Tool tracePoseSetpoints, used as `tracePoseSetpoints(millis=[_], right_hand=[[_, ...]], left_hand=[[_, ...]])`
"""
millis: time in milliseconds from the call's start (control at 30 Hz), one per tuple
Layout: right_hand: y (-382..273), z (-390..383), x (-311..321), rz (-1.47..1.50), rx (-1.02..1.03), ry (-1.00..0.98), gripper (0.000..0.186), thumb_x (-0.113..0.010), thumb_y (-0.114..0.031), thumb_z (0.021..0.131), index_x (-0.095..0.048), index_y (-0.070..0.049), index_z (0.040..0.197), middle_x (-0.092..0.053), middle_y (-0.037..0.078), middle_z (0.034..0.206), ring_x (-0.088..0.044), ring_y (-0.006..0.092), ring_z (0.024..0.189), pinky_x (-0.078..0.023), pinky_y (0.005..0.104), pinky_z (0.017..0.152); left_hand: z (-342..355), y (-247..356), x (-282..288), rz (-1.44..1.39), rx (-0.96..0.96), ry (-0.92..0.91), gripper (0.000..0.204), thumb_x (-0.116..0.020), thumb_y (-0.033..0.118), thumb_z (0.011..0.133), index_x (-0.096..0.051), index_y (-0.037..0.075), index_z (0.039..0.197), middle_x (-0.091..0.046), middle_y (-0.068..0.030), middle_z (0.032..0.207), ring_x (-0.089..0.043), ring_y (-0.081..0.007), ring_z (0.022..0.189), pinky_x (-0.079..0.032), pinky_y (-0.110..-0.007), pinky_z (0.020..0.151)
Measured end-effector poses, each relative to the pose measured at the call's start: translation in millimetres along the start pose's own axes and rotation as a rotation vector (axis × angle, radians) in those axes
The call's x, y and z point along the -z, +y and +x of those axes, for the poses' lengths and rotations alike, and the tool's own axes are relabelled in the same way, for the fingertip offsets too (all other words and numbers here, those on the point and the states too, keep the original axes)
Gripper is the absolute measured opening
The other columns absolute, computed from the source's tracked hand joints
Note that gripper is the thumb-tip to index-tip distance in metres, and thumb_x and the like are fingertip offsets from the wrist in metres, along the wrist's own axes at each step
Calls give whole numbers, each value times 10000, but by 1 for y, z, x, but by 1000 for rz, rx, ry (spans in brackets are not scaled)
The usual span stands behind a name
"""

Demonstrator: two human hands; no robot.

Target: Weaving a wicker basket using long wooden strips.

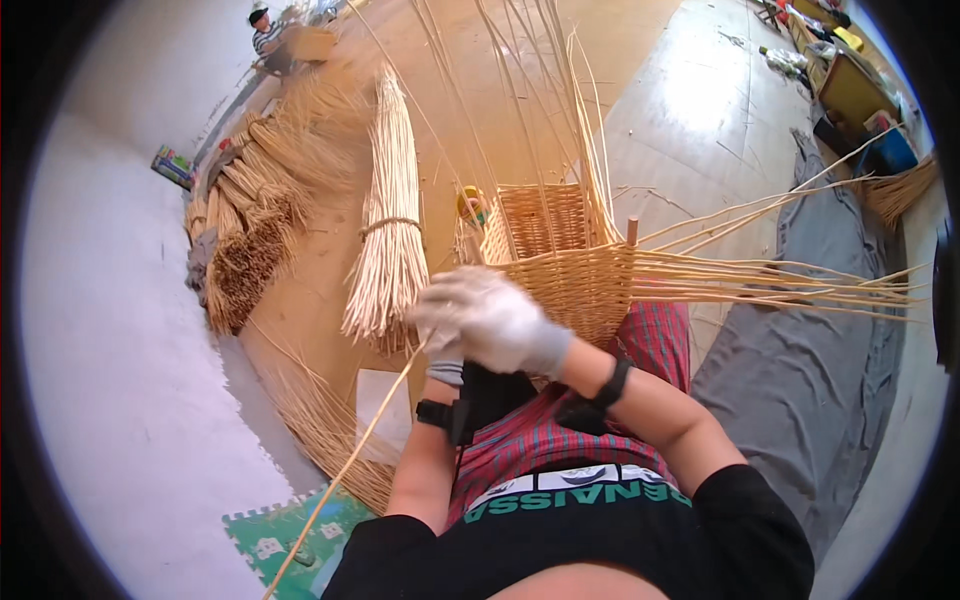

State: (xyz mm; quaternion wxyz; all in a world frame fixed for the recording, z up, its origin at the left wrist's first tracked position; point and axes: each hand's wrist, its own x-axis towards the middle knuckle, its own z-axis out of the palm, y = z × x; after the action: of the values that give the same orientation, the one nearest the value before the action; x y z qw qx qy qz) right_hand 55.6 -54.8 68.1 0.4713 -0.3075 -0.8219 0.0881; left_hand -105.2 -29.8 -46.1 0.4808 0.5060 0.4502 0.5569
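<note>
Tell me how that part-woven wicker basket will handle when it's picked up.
The wicker basket is probably light for its size, being hollow with thin woven walls. Those walls look fairly stiff, as the weave is tight. The long rods jutting out to the right will likely sway or snag, since they are slender and unwoven there.

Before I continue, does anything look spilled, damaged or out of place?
Loose scraps litter the floor beyond the basket, unlike the tied bundle, and the grey cloth at right lies wrinkled, not flat. Nothing looks clearly damaged.
</note>
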Motion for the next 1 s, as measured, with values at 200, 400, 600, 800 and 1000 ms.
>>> tracePoseSetpoints(millis=[200, 400, 600, 800, 1000], right_hand=[[-3, -52, -37, 177, -129, -377, 179, -685, -333, 875, -674, -167, 941, -673, 44, 780, -670, 306, 816, -499, 451, 719], [102, -106, -9, 1374, -508, 645, 169, -513, -182, 1075, -628, -58, 1080, -689, 50, 929, -670, 202, 849, -575, 359, 832], [78, -104, 54, 670, -904, 603, 101, -594, -89, 1030, -640, -27, 1095, -707, 73, 994, -651, 147, 832, -567, 285, 769], [84, 4, 59, -84, -328, 398, 107, -708, -52, 893, -706, -70, 998, -720, 144, 1140, -714, 277, 1029, -568, 330, 862], [96, 56, 38, 117, -728, 340, 581, -634, -70, 940, -463, -260, 1461, -675, 195, 1262, -703, 288, 1068, -564, 355, 878]], left_hand=[[57, 14, -4, -125, -22, -285, 339, -551, 264, 1063, -601, -8, 1258, -664, -98, 1190, -638, -202, 1127, -485, -354, 1072], [106, 5, -18, -734, 180, -597, 612, -500, 552, 1016, -606, -1, 1256, -663, -88, 1107, -648, -247, 1035, -491, -380, 1004], [83, 31, -20, -1, 138, -588, 350, -760, 200, 927, -619, 58, 1215, -649, -32, 1067, -610, -157, 1044, -494, -314, 978], [72, 27, -39, 40, 81, -456, 204, -687, -17, 922, -590, 57, 1086, -624, -2, 1031, -583, -114, 1000, -478, -280, 942], [69, 13, -43, 143, 27, -310, 164, -644, -58, 934, -548, 64, 987, -564, 11, 923, -561, -105, 914, -475, -264, 866]])
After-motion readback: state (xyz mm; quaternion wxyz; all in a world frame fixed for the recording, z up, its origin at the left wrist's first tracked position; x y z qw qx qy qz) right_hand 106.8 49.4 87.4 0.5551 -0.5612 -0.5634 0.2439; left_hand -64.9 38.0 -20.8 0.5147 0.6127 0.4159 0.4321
